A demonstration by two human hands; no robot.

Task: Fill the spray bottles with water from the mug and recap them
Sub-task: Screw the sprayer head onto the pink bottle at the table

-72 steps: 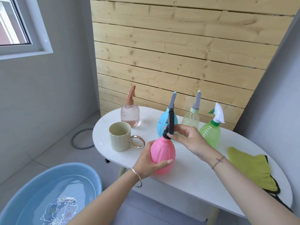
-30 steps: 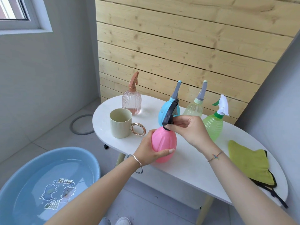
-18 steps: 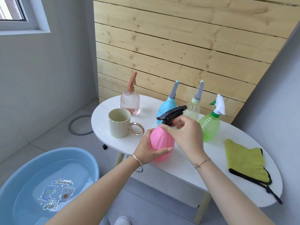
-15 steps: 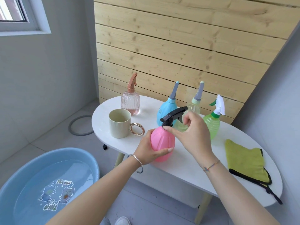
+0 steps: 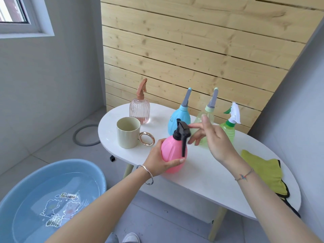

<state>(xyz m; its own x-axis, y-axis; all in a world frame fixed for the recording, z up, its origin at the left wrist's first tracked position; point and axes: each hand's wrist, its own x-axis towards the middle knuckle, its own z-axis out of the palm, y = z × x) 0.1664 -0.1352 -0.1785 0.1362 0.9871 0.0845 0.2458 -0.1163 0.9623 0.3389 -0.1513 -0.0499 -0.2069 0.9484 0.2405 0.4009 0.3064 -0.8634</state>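
On the bench (image 5: 201, 174) a mug (image 5: 128, 132) stands at the left, one spray bottle (image 5: 139, 109) behind it. Another bottle (image 5: 172, 151) stands near the front edge, three bottles (image 5: 179, 118) in a row behind it. A cloth (image 5: 261, 169) lies at the right end. A tub (image 5: 43, 202) of water sits on the floor, left of the bench.

i saw bare table (image 5: 206, 174) along the near edge, open between the pink bottle (image 5: 172, 155) and the green cloth (image 5: 263, 171) at the right end. four bottles lined the far edge; the mug (image 5: 128, 132) blocked the left end.
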